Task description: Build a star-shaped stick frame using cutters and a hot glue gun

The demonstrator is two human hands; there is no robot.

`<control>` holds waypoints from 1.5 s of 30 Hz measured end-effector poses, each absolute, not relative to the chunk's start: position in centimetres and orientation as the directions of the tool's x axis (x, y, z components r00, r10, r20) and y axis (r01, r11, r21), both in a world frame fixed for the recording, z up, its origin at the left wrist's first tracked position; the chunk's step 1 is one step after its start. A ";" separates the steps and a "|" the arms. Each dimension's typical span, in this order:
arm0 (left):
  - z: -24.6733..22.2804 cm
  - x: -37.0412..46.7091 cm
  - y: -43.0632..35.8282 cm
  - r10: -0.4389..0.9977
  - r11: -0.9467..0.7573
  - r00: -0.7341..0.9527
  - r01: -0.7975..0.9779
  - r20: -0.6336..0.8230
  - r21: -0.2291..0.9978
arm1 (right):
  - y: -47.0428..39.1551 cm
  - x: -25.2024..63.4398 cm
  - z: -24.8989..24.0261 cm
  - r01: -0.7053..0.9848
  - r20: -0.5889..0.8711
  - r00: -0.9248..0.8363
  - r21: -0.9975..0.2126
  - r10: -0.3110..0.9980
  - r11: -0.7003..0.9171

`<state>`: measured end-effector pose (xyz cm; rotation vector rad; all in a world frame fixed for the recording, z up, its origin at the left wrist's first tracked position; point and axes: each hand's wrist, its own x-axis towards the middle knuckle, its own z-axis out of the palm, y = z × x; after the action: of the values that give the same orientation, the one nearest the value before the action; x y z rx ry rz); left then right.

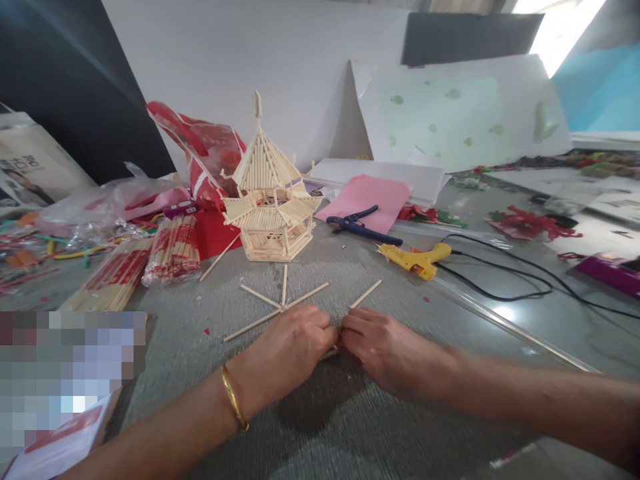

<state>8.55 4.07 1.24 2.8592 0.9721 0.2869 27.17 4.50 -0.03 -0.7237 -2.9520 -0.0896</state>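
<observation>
The left hand (300, 337) and right hand (373, 340) are held close together, fingers bent inward; whether either is closed on anything cannot be told, as the fingertips are hidden. Thin wooden sticks (275, 313) are laid just beyond the left hand, and another stick (366, 294) is seen past the right. Farther beyond the left hand, a stick-built pagoda (267, 220) is placed.

Well beyond the grip, to its left, is a red plastic bag (217, 160). Beyond it, slightly right, lies a pink sheet (367, 195); far to its right sits a purple item (607, 275).
</observation>
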 end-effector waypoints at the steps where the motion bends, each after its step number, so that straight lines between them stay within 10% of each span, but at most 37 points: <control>1: 1.3 8.5 4.0 0.618 -0.785 0.775 0.597 0.134 0.165 | 4.5 27.2 -0.1 0.465 0.115 -0.881 0.038 0.458 0.885; 45: 3.3 5.8 -2.1 0.672 -0.735 0.732 0.678 0.111 -0.019 | 7.3 26.8 4.3 0.663 0.164 -0.727 -0.080 0.666 0.744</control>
<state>5.76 -2.09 3.31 2.9776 1.1617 0.1539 26.77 7.29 4.27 -1.0630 -2.7613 0.0239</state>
